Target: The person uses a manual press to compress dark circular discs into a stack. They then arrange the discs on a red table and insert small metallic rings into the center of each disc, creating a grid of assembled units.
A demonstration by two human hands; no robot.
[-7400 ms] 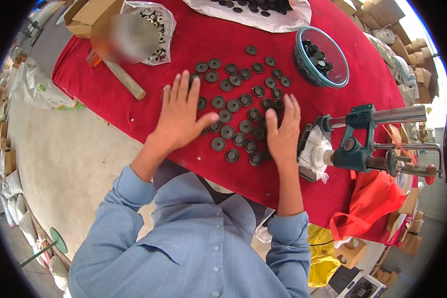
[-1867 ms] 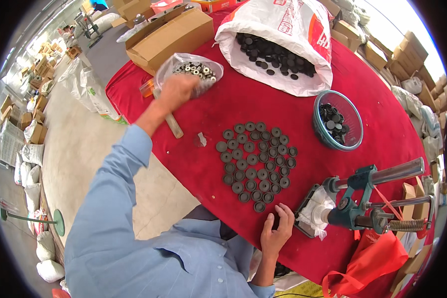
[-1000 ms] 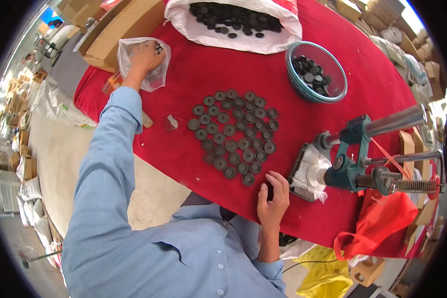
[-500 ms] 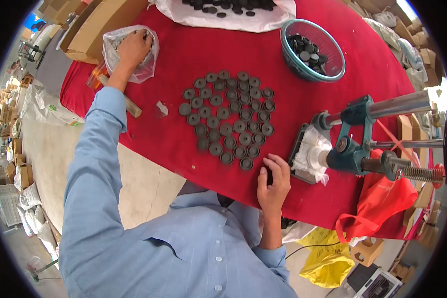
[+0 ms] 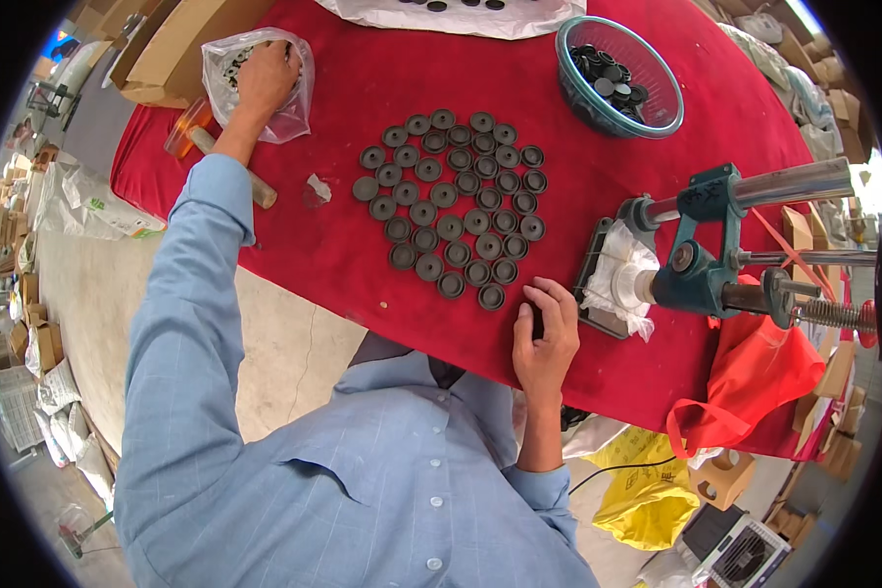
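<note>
And it's the left hand at work, up at the far left, fingers curled down into the mouth of the clear bag among small metal rings. Fingertips are buried, so whether it grips any, I can't tell. Reaching into the bag looks like the step in hand; the next move calls for a secure pinch and a lift that doesn't snag the loose plastic.

Down at the near edge, the right hand rests on the red cloth, fingers loosely bent, thumb apart, nothing visible in its grasp. It sits just beside the press. Between the hands, the black discs lie flat in a close cluster, some showing a centre hole. More black pieces fill the bowl beyond, and a wooden handle runs beneath the left forearm.
</note>
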